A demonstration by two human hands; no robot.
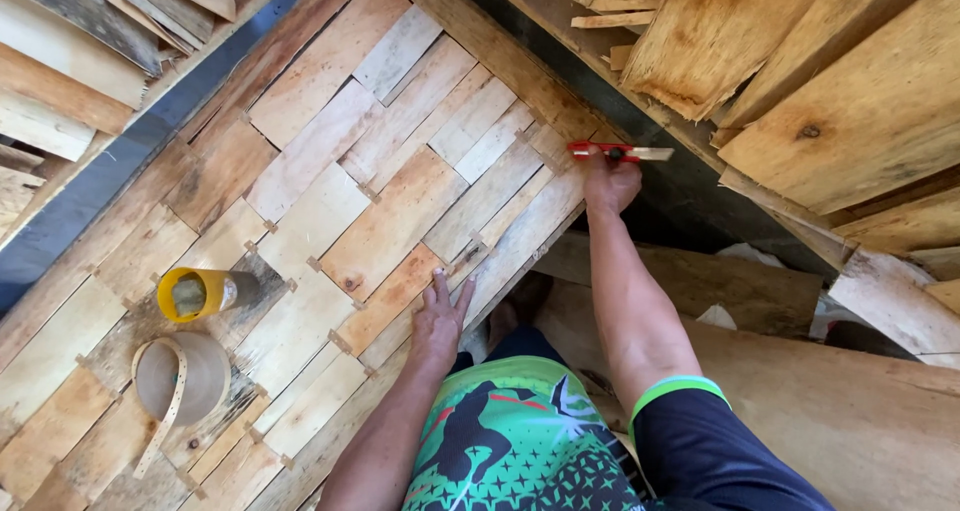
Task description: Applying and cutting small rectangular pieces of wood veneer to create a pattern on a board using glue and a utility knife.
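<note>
Risk first: the right hand (610, 183) is reaching out to the far corner of the veneer panel (330, 231), its grip clenched on a red utility knife (610, 152) with the pale blade pointing right, out over the dark gap beyond the panel edge. My judgement is that the blade could skid off the thin edge strip into that gap, since little seems to be backing the wood there; the long reach would be weakening control. The left hand (440, 316) is lying near the same edge the knife sits at, so a slip drawn back along it could meet those fingers.

Pose: right arm is stretching nearly straight forward, wrist up, knuckles over the knife handle. Left arm is bending inward, palm flat on the panel, grip released, fingers spread and pointing away from the body, pinning the sheet to the bench.

Off to the left, well apart from both hands, a yellow tape roll (190, 294) and a brown paper tape roll (183, 378) with a loose curling end are lying on the panel. Rough board offcuts (850, 101) are piling up beyond the gap.
</note>
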